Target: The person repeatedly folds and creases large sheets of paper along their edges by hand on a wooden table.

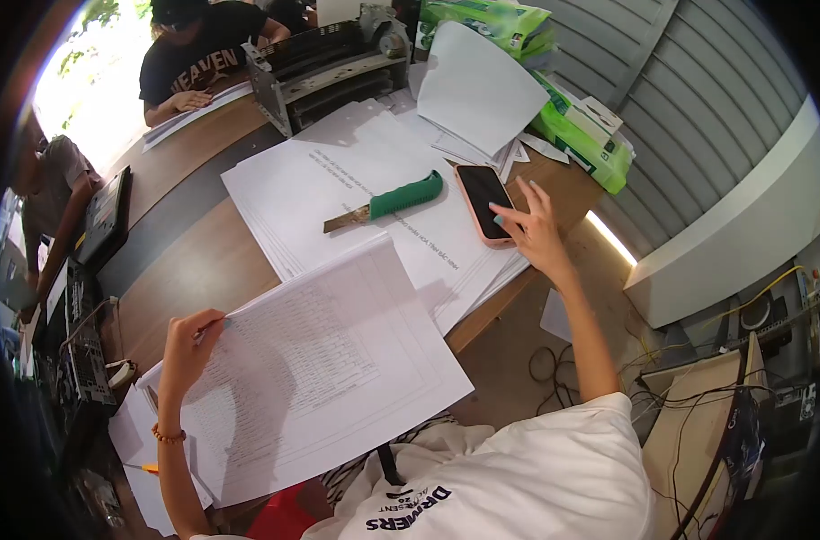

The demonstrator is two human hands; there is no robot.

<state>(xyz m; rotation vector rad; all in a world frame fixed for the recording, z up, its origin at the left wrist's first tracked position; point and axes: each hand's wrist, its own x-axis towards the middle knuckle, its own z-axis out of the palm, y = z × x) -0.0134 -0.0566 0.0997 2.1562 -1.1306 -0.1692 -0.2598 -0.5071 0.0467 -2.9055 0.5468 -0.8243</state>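
Observation:
My left hand (192, 346) pinches the upper left edge of a large printed sheet (365, 360), which covers my lap and the near edge of the table. Fine rows of a table are printed on it. My right hand (537, 227) is open, its fingers spread, one tip at the screen of a phone (483, 193) in a pink case. The screen is dark. Left of the phone, a green-handled knife (405, 196) with a worn, rusty blade lies on a stack of large printed papers (275, 193).
A metal machine frame (329, 76) and a curled white sheet (473, 90) stand at the back, near green packages (590, 148). Black electronic units (72, 342) line the left side. Two people sit across the table. Loose cables (554, 369) lie on the floor at right.

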